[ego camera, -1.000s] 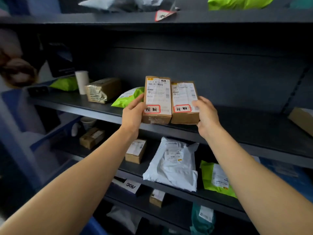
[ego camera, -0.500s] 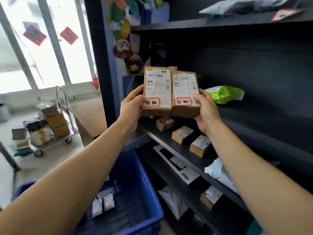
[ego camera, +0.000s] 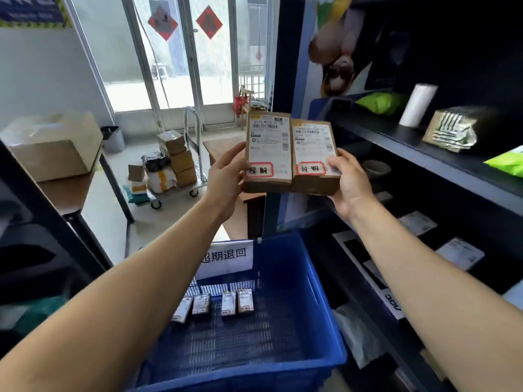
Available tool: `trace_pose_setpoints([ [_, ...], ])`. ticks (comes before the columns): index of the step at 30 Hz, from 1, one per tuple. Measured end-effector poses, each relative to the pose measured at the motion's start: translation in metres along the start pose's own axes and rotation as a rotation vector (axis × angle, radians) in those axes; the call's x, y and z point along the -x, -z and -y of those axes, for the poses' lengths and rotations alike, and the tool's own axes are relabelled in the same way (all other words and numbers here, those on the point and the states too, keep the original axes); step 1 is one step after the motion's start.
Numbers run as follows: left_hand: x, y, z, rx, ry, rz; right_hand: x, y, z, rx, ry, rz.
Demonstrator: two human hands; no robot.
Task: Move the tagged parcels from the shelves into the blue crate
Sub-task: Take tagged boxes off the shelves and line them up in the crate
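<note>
Two brown cardboard parcels are held side by side, upright, each with a white shipping label and a red-framed tag. My left hand [ego camera: 226,174] grips the left parcel [ego camera: 267,148] at its lower left edge. My right hand [ego camera: 349,182] grips the right parcel [ego camera: 312,157] at its lower right corner. Both parcels hang above the far end of the blue crate [ego camera: 319,321], which stands on the floor below. Several small tagged parcels [ego camera: 218,304] lie in a row on the crate's mesh bottom, and a white paper sign [ego camera: 226,257] hangs on its far wall.
The dark shelf unit [ego camera: 424,154] runs along the right with a green bag [ego camera: 379,101], a white roll [ego camera: 417,107], a taped bundle [ego camera: 450,132] and lower boxes. A trolley [ego camera: 175,171] of cartons stands near the glass doors. A table with a box [ego camera: 53,148] is at the left.
My view and both hands have swung left, away from the shelf. The two parcels have left the shelf and now hang over the blue crate, still gripped as before.
</note>
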State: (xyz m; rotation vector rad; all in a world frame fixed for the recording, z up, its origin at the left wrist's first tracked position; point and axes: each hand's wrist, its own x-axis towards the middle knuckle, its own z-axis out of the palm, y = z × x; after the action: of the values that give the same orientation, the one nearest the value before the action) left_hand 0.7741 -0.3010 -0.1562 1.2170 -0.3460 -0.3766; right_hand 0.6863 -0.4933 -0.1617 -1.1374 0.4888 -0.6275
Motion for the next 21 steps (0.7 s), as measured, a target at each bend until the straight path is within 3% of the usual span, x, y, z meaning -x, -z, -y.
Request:
trace_pose_setpoints([
  [21, -0.058, 0.045, 0.038, 0.081, 0.089, -0.077, -0.050, -0.032, -0.056, 0.000, -0.078, -0.011],
])
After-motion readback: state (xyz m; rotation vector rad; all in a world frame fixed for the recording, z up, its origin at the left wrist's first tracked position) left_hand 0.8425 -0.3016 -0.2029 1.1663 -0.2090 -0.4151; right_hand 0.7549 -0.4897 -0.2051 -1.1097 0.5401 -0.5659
